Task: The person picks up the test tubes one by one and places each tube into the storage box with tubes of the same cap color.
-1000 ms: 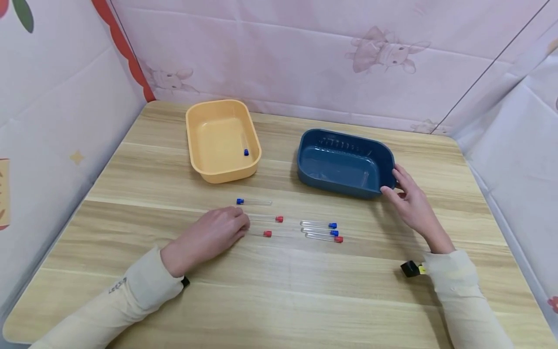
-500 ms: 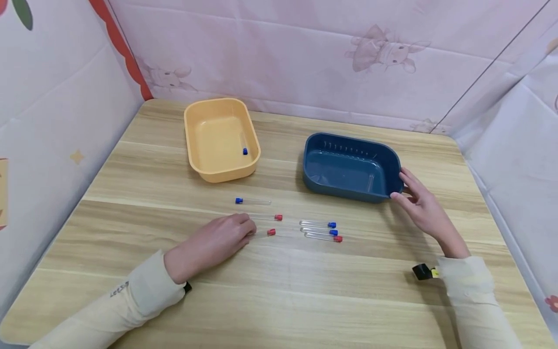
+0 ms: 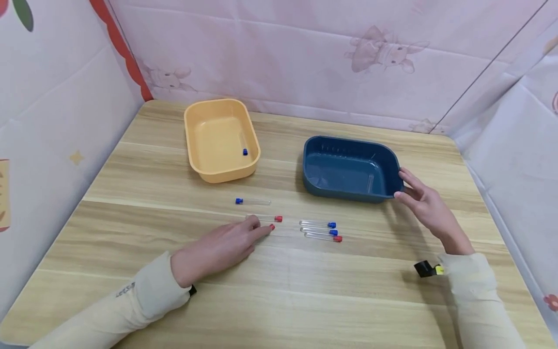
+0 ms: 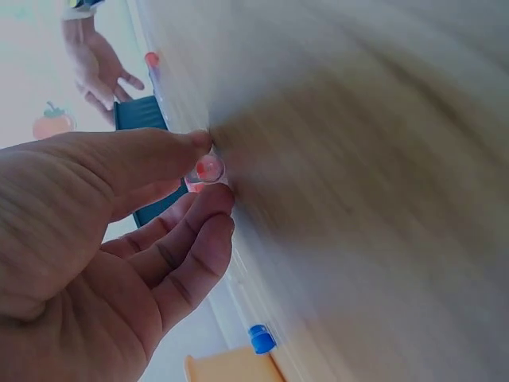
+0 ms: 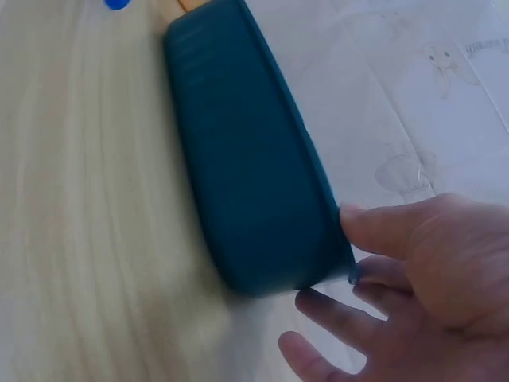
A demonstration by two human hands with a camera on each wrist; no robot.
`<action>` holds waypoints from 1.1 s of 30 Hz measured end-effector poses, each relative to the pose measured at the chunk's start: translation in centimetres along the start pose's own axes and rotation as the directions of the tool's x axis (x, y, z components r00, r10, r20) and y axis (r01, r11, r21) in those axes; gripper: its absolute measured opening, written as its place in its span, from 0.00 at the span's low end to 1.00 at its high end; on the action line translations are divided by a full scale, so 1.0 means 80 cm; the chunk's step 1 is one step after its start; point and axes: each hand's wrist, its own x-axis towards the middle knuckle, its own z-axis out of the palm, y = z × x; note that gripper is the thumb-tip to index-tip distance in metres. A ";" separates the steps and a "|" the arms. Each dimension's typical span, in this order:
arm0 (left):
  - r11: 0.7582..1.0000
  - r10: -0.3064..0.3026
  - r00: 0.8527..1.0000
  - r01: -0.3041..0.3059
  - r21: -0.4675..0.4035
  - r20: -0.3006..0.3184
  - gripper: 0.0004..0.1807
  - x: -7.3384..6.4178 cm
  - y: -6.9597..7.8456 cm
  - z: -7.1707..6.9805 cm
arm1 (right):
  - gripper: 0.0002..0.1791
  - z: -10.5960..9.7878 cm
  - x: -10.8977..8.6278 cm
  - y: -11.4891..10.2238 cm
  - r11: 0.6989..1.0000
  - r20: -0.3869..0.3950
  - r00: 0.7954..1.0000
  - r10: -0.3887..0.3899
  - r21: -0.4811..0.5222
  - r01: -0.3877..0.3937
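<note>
My left hand (image 3: 220, 249) pinches a clear test tube with a red cap (image 3: 272, 227); in the left wrist view the tube's round end (image 4: 209, 168) shows between thumb and fingertips. Its glass is mostly hidden in the head view. Just beyond lies another red-capped test tube (image 3: 264, 217), and farther back a blue-capped test tube (image 3: 255, 201). At the right, my right hand (image 3: 429, 208) holds the near right corner of a dark blue plastic basin (image 3: 353, 194), thumb and fingers on its rim and end wall. A clear tube (image 3: 370, 183) seems to lie inside.
Right of my left hand, two blue-capped tubes (image 3: 317, 223) and one red-capped tube (image 3: 323, 237) lie in a row. A yellow basin (image 3: 224, 177) at the back left contains a blue-capped tube (image 3: 245, 151). Printed cloth walls (image 3: 279, 58) border the wooden table (image 3: 314, 300).
The blue basin has shifted right with my right hand, mostly in the first half second. My left hand has moved slightly right, and the tube's red cap has shifted and turned a little.
</note>
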 end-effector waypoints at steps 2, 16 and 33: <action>1.000 0.013 1.000 -0.013 -0.006 0.010 0.29 0.001 0.002 0.000 | 0.35 -0.002 0.001 -0.001 1.000 0.016 1.000 0.014 0.003 -0.014; 0.998 -0.003 0.995 0.010 -0.067 0.096 0.29 0.012 0.008 0.000 | 0.37 -0.007 0.003 -0.002 0.998 0.039 0.998 0.056 0.023 -0.057; 0.972 -0.123 0.965 0.164 -0.166 0.229 0.41 0.018 0.012 -0.007 | 0.36 -0.006 0.002 0.001 0.999 0.024 0.999 0.049 0.018 -0.049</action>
